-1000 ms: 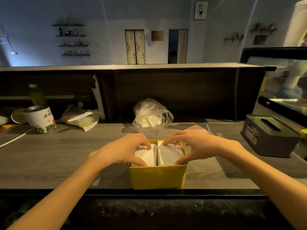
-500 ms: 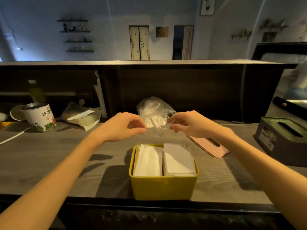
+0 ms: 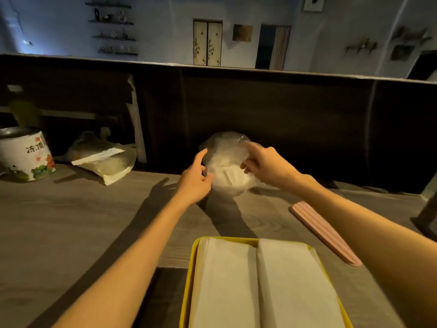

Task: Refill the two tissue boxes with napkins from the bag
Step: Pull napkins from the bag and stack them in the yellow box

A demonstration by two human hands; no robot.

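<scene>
A yellow tissue box sits at the near edge of the wooden counter, holding two side-by-side stacks of white napkins. Farther back stands a clear plastic bag with white napkins inside. My left hand touches the bag's left side, fingers loosely curled. My right hand pinches the plastic on the bag's right side near its top. A pink striped lid lies flat to the right of the box. The grey tissue box is out of view.
A white printed tin stands at the far left, with another plastic bag of paper beside it. A dark wooden back panel rises just behind the napkin bag. A dark object's edge shows at the right.
Both hands left the napkins in the yellow box and reached forward to the plastic bag. The camera moved closer and tilted, so the grey box slipped out of view.
</scene>
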